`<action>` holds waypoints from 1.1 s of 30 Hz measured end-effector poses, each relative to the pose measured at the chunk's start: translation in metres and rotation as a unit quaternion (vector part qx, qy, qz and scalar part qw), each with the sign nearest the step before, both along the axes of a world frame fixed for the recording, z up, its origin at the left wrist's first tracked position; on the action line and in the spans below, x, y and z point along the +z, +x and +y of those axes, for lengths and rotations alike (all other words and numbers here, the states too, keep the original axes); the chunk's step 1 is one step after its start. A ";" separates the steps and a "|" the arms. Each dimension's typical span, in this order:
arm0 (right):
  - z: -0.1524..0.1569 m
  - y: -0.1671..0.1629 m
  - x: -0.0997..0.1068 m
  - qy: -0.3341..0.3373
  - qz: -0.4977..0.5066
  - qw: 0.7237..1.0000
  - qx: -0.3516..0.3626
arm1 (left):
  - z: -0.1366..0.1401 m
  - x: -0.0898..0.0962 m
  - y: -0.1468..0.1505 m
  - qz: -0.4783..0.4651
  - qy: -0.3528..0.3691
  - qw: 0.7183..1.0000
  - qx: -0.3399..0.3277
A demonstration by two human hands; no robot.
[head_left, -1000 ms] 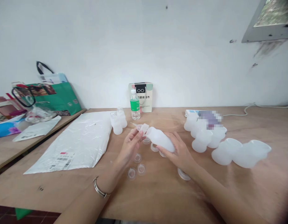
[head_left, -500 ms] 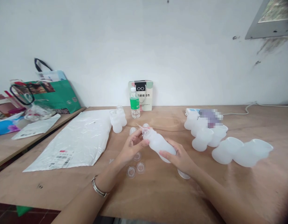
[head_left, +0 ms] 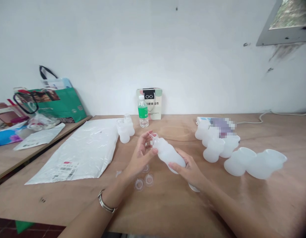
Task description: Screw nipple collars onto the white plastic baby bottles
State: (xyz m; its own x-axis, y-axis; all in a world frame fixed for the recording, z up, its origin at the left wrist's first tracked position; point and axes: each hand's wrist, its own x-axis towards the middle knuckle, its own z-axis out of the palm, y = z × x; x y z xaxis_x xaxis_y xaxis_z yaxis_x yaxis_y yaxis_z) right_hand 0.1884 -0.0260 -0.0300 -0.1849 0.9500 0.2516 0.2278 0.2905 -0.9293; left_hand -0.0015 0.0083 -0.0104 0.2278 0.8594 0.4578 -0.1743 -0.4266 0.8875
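My right hand (head_left: 188, 167) is wrapped round the lower body of a frosted white feeding bottle (head_left: 167, 152), held tilted above the table with its neck toward the left. At that neck end sits a clear soft nipple (head_left: 155, 140). My left hand (head_left: 143, 152) is closed about the nipple and neck, thumb on the near side and fingers on the far side. Below my left hand lie several clear nipples (head_left: 149, 179), partly covered by it. Under my right wrist a frosted white piece (head_left: 193, 187) shows only in part.
Several frosted bottles (head_left: 213, 150) stand at the right, beside a flat box (head_left: 204, 119). More bottles (head_left: 124, 132) stand at left by a white plastic mailer (head_left: 85, 152). Behind are a water bottle (head_left: 143, 112) and a paper bag (head_left: 156, 105). A green bag (head_left: 66, 105) is far left.
The fingers of my left hand have risen and now pull at the clear nipple's tip area. The bottle stays in my right hand, nearly in place. The view has shifted slightly.
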 end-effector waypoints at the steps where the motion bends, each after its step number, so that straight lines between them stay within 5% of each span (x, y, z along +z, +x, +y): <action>1: 0.000 0.000 0.000 0.001 0.009 1.000 0.012 | -0.001 0.001 0.000 0.005 -0.003 1.000 0.012; 4: -0.001 -0.001 0.000 0.023 0.010 1.000 -0.009 | -0.002 0.003 -0.002 -0.014 -0.010 0.998 0.060; 9: -0.005 -0.004 0.000 0.115 -0.115 0.986 -0.036 | -0.006 0.003 -0.006 0.062 0.029 0.997 0.038; 14: -0.010 -0.007 -0.002 0.123 -0.113 0.985 -0.041 | -0.013 0.003 -0.006 0.077 0.058 0.995 0.035; 16: -0.011 -0.007 0.000 0.100 -0.083 0.991 -0.033 | -0.015 0.006 -0.006 0.066 0.056 0.996 0.032; 21: -0.012 -0.008 0.003 -0.054 0.057 0.984 0.158 | -0.019 0.013 -0.005 0.061 -0.007 0.995 -0.080; 27: -0.015 -0.010 -0.001 0.047 -0.035 0.998 -0.016 | -0.014 0.008 0.000 0.016 0.017 0.999 -0.036; 33: -0.016 -0.006 0.001 -0.075 0.111 0.982 0.134 | -0.019 0.009 -0.001 0.044 -0.008 0.997 -0.062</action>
